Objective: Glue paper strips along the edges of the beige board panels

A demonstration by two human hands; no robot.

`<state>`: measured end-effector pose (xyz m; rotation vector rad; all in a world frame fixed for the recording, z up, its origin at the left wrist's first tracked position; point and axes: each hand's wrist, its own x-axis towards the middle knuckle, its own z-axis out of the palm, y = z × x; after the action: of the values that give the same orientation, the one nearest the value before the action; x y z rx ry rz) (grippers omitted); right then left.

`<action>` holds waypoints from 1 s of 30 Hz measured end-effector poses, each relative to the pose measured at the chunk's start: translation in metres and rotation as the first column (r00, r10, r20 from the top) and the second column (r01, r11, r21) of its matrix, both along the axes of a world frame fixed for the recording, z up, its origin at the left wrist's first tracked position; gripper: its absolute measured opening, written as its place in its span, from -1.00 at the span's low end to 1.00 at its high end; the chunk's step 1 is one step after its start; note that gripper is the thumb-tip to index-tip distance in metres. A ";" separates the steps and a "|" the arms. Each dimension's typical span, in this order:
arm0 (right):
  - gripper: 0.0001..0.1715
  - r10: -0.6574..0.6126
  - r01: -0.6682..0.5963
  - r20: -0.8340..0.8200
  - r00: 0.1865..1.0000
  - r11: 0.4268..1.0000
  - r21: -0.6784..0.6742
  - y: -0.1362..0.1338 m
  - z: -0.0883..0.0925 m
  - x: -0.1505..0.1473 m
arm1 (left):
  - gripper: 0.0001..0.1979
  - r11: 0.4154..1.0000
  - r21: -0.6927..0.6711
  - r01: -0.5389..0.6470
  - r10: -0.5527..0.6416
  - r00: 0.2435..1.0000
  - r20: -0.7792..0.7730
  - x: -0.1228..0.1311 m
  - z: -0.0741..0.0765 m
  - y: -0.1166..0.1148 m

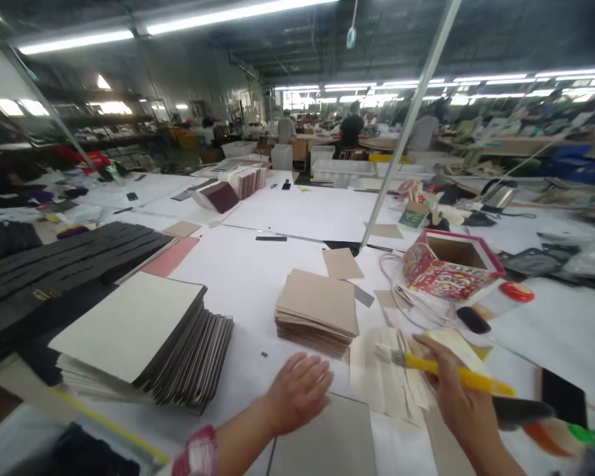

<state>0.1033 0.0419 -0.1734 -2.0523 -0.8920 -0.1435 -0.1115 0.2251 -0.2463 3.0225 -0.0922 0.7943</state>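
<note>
My left hand point(300, 395) rests palm down with its fingers extended, at the upper left of a grey board point(334, 439) on the white table. In my right hand point(459, 390) is a paintbrush point(461, 375) with a yellow handle, its pale bristles pointing left over cream papers point(379, 377). Beyond my left hand stands a stack of tan cards point(320, 301). A larger stack of boards point(133, 330), pale on top with dark edges, lies to the left. Whether the left fingertips press on the board, I cannot tell.
Dark folded material point(79, 258) covers the table's left side. A red patterned box point(446, 271), a jar with a red lid point(515, 294) and a black phone-like slab point(562, 396) are on the right. A metal pole point(411, 119) rises from the table. People work farther back.
</note>
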 end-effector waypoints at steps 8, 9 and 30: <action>-0.62 0.468 -0.429 -0.566 0.679 0.878 0.212 0.222 0.019 0.000 | -0.69 0.964 -0.055 -0.261 0.239 0.937 -0.256 0.113 0.013 0.061; -0.65 0.494 -0.485 -0.597 0.632 0.853 0.192 0.236 0.007 -0.001 | -0.71 0.961 -0.063 -0.271 0.248 0.937 -0.245 0.114 0.009 0.061; -0.74 0.036 -0.056 -0.333 0.942 0.997 -0.048 0.161 -0.016 0.128 | -0.58 0.947 -0.165 -0.277 0.224 0.933 -0.282 0.119 0.004 0.071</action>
<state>0.2314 0.2032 -0.1894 -2.0263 -0.7378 0.2510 0.0078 0.2956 -0.2425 2.9412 0.3651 0.3768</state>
